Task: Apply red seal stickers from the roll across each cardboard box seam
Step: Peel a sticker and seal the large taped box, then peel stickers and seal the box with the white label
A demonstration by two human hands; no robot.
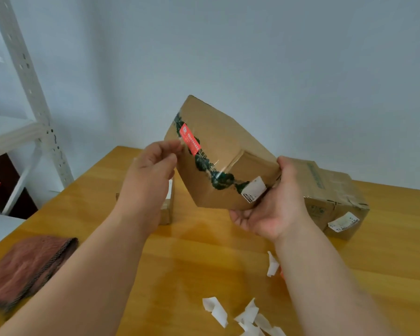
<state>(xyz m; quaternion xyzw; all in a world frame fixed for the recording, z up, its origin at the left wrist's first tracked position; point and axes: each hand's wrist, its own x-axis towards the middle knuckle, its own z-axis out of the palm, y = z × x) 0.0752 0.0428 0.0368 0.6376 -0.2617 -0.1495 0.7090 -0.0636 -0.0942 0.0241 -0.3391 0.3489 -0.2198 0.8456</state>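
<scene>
Brown cloth [27, 267]: folded, at the surface's [204, 251] left edge, clear of the work.
Left hand [150, 170]: grip pressed together, fingertips pinching the end of the red seal sticker [190, 139].
Sticker: lies across the green-printed taped seam of the cardboard box [218, 156], which is held tilted above the surface.
Step, as judged: smoothing the seal down; next, rubbing both ends flat.
Right hand [274, 209]: grip curled under the box's lower corner.
Second box [330, 197]: behind, right.
Backing scraps [243, 314]: littered near. Roll not seen.
</scene>
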